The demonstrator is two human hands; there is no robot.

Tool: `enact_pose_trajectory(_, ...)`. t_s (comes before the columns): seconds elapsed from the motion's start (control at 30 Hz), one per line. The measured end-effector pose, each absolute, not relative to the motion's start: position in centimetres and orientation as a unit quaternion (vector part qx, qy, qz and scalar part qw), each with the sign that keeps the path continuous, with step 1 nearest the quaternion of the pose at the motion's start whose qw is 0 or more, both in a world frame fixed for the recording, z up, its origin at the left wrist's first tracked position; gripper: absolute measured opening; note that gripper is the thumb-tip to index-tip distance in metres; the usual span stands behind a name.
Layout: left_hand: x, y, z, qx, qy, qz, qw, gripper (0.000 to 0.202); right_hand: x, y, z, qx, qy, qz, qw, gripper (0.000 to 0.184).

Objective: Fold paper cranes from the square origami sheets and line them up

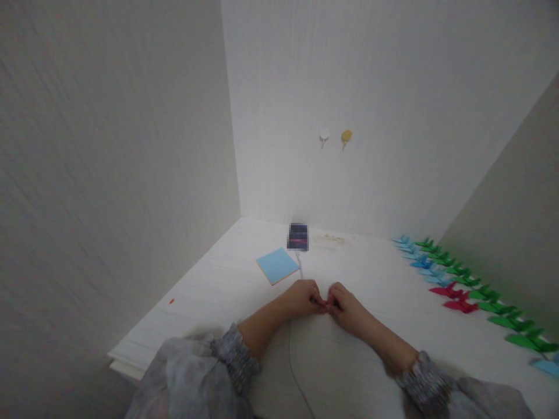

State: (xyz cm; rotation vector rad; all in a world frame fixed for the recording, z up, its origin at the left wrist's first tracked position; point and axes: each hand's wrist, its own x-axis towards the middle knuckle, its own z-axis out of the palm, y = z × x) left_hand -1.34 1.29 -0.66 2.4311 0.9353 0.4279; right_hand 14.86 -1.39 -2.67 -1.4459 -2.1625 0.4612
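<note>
Both hands meet over the white table, pinching a small piece of red folded paper (324,306) between their fingertips. My left hand (304,298) holds its left side, with fingers curled. On the other side my right hand (345,306) grips it between thumb and fingers. Most of the paper is hidden by the fingers, so its exact shape cannot be made out. Just beyond my left hand lies a stack of square paper sheets (278,265), light blue on top with an orange edge below.
Rows of folded paper cranes, green (493,306), red (458,299) and blue (421,263), stand along the right side. A blurred dark device (297,237) rests at the back wall, with a cable (290,349) running under my hands. An orange scrap (172,301) lies left. Two hooks (346,136) hang on the wall.
</note>
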Motion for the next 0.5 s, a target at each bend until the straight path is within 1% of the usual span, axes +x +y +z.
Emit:
enact_pose_trajectory(0.17, -1.0, 1.3, -0.7, 0.875, 0.382, 0.148, 0.259, 0.021, 14.8, -0.9, -2.7, -0.560, -0.758, 0.209, 0.261, 0.014)
enact_pose_trajectory(0.33, -1.0, 1.4, -1.0, 0.889, 0.358, 0.161, 0.234, 0.020, 15.1, -0.1, -2.7, -0.562, -0.738, 0.268, 0.261, 0.016)
enact_pose_trajectory(0.5, -1.1, 1.4, -1.3, 0.878, 0.364, 0.178, 0.256, 0.015, 15.8, 0.0, -2.4, -0.554, -0.734, 0.298, 0.255, 0.014)
